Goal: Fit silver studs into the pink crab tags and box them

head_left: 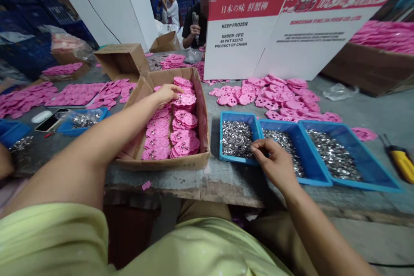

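My left hand (167, 94) reaches into an open cardboard box (161, 163), its fingers closed on a flat pink cut-out piece (183, 99) at the top of a stack. More stacks of pink pieces (155, 142) fill the box in two columns, some with small shiny metal bits on them. At the near right corner of a small blue tray (239, 159) is my right hand (274, 159), thumb and fingertips pinched together beside small silvery metal parts (236, 138). Whatever lies between those fingertips is too small to make out.
Two more blue trays (351, 126) of metal parts stand to the right. Loose pink pieces (284, 95) lie behind them, before a white printed carton panel (246, 58). A yellow-handled tool (401, 161) is far right; a phone (51, 120) lies left. A person (196, 21) sits opposite.
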The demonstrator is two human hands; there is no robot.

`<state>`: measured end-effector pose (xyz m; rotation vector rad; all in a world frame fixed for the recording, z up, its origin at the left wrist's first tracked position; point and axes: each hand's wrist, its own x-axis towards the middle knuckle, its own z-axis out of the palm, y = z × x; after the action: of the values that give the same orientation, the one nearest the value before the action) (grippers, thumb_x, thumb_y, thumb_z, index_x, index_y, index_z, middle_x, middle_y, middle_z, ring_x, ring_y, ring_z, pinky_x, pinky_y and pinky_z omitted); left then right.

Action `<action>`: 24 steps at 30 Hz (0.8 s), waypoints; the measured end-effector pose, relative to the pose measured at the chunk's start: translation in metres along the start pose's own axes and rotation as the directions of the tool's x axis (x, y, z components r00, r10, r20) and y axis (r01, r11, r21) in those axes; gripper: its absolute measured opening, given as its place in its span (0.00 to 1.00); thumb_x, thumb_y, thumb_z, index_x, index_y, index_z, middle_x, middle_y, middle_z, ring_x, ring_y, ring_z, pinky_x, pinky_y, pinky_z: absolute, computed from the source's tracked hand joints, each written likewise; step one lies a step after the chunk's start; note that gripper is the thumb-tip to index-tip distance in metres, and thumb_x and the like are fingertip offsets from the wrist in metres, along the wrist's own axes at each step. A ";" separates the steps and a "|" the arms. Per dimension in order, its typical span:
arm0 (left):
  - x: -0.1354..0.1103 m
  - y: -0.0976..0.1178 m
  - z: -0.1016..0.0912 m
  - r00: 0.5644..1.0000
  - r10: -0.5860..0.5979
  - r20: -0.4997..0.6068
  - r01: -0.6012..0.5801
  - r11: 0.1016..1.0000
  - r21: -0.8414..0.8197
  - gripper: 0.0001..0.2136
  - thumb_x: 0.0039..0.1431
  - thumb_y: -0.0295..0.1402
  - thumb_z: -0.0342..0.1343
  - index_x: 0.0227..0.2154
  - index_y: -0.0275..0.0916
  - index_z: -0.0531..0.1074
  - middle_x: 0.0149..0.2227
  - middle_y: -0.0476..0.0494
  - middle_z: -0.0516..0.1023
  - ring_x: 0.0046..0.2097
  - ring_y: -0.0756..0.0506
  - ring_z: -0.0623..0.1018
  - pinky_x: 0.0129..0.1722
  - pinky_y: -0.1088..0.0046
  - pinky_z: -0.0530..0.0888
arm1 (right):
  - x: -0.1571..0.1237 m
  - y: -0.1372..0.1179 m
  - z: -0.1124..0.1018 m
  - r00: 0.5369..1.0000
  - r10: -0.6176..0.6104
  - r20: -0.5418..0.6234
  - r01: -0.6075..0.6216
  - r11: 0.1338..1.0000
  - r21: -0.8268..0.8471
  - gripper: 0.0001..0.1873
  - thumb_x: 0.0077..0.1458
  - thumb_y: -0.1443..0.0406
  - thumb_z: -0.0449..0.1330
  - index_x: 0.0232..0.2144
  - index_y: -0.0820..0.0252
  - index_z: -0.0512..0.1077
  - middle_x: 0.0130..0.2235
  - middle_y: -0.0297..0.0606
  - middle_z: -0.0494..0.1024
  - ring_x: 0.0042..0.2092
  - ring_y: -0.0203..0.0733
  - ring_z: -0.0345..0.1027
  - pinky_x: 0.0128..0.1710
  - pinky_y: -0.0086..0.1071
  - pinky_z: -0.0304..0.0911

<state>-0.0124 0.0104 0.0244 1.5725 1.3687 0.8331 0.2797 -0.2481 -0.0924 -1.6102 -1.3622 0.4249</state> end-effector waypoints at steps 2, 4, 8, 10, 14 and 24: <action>0.008 0.000 0.004 0.999 0.021 -0.034 -0.017 0.991 0.130 0.10 0.42 0.17 0.62 0.27 0.36 0.79 0.21 0.52 0.71 0.27 0.51 0.65 0.37 0.71 0.69 | 0.000 0.000 0.001 1.000 -0.012 -0.003 0.012 1.000 -0.011 0.11 0.55 0.55 0.59 0.27 0.53 0.73 0.35 0.41 0.81 0.38 0.49 0.72 0.44 0.45 0.66; 0.013 0.000 0.008 0.996 0.063 -0.056 -0.045 0.962 0.271 0.09 0.46 0.18 0.61 0.30 0.34 0.80 0.22 0.51 0.72 0.30 0.50 0.68 0.41 0.71 0.70 | 0.001 -0.002 0.000 1.000 -0.023 0.002 0.023 0.999 -0.023 0.10 0.55 0.55 0.59 0.27 0.52 0.73 0.35 0.41 0.81 0.39 0.50 0.73 0.44 0.45 0.66; 0.014 0.002 0.015 0.988 0.154 -0.023 -0.119 0.843 0.524 0.11 0.49 0.17 0.59 0.33 0.34 0.82 0.36 0.42 0.80 0.46 0.42 0.76 0.55 0.67 0.68 | 0.001 -0.005 0.000 0.999 -0.039 0.000 0.039 0.998 -0.040 0.11 0.55 0.55 0.59 0.26 0.52 0.73 0.35 0.42 0.81 0.39 0.51 0.73 0.43 0.45 0.66; 0.009 0.002 0.017 0.984 0.178 -0.002 -0.138 0.770 0.622 0.12 0.52 0.19 0.58 0.36 0.35 0.82 0.45 0.37 0.80 0.54 0.38 0.75 0.59 0.65 0.67 | 0.000 -0.005 0.000 0.999 -0.044 -0.012 0.044 0.998 -0.044 0.11 0.56 0.54 0.59 0.26 0.52 0.73 0.34 0.42 0.81 0.39 0.51 0.73 0.42 0.44 0.66; -0.001 0.001 0.019 0.985 0.170 -0.001 -0.111 0.647 0.755 0.13 0.60 0.25 0.56 0.44 0.37 0.81 0.55 0.33 0.76 0.59 0.33 0.73 0.60 0.59 0.66 | 0.000 -0.002 0.002 0.999 -0.053 -0.003 0.053 0.998 -0.043 0.11 0.56 0.55 0.59 0.26 0.52 0.72 0.34 0.41 0.81 0.39 0.51 0.73 0.43 0.44 0.66; -0.037 0.054 0.035 0.820 0.547 0.168 -0.503 0.549 0.667 0.14 0.64 0.28 0.50 0.45 0.38 0.80 0.50 0.33 0.80 0.54 0.35 0.78 0.60 0.56 0.71 | 0.009 -0.012 0.008 0.995 -0.066 0.072 0.073 0.992 -0.098 0.05 0.55 0.69 0.60 0.28 0.55 0.72 0.34 0.40 0.79 0.41 0.48 0.72 0.46 0.42 0.66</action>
<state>0.0344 -0.0333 0.0623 2.6763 1.3283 0.7380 0.2695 -0.2372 -0.0836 -1.6370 -1.5084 0.3782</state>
